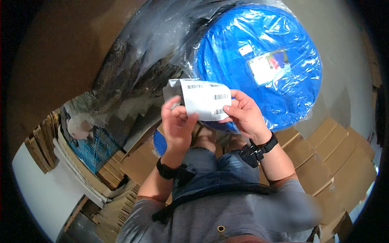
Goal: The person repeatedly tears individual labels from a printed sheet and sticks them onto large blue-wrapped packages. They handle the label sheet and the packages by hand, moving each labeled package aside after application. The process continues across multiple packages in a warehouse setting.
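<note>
A white sheet of barcode labels (199, 101) is held in front of me, its left end curling back. My right hand (248, 115) pinches its right edge, thumb in front. My left hand (177, 123) grips the lower left part between thumb and bent fingers, with the index finger raised beside the curl. Just beyond the sheet is a large round flat blue item (296, 44) wrapped in clear plastic. On it lie a printed picture card (267, 68) and a small white label (245, 50).
Flattened cardboard boxes (324, 162) lie to the right and behind me. On the left are a large brown panel (60, 52), plastic-wrapped dark goods (133, 65), a blue wire rack (97, 148) and stacked cardboard (42, 141). Grey floor (340, 52) shows at far right.
</note>
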The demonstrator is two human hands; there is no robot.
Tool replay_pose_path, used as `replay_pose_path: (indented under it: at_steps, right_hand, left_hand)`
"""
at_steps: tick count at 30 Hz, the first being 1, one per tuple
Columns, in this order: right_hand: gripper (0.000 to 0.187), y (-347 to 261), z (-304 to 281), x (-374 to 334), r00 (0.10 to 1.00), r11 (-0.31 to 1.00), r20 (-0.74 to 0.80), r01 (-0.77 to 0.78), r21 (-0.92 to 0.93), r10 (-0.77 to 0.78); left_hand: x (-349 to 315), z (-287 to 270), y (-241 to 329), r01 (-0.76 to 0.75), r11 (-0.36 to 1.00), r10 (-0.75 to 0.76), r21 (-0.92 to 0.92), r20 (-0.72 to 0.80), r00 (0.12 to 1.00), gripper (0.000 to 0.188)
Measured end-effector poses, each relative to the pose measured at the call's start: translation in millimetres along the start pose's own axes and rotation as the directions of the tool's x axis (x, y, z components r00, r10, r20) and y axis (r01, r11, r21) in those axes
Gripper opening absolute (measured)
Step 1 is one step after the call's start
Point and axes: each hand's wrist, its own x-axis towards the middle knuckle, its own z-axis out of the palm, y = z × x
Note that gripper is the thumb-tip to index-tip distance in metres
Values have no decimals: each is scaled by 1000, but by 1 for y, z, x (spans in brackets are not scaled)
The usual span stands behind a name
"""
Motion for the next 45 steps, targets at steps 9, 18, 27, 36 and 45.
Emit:
replay_pose_path:
  at_steps: [9, 18, 27, 36, 45]
  right_hand:
    - [26, 13, -8, 3, 998, 962, 37, 53, -268, -45]
    - [32, 10, -19, -2, 999, 946, 26, 47, -321, -40]
    - [25, -13, -3, -1, 731, 200, 218, 437, -877, -646]
    - [16, -15, -9, 2, 765, 284, 141, 395, -874, -629]
    - [27, -4, -19, 0, 962, 891, -226, 33, -454, -151]
  left_hand:
    - [21, -16, -1, 439, 859, -395, -265, 205, 896, 40]
    - [8, -8, -12, 362, 928, -365, 85, 32, 930, 24]
    - [5, 1, -8, 252, 903, -276, 348, 20, 961, 14]
    - [6, 4, -4, 239, 920, -260, 311, 28, 965, 18]
    - [4, 2, -9, 184, 955, -189, 234, -2, 982, 19]
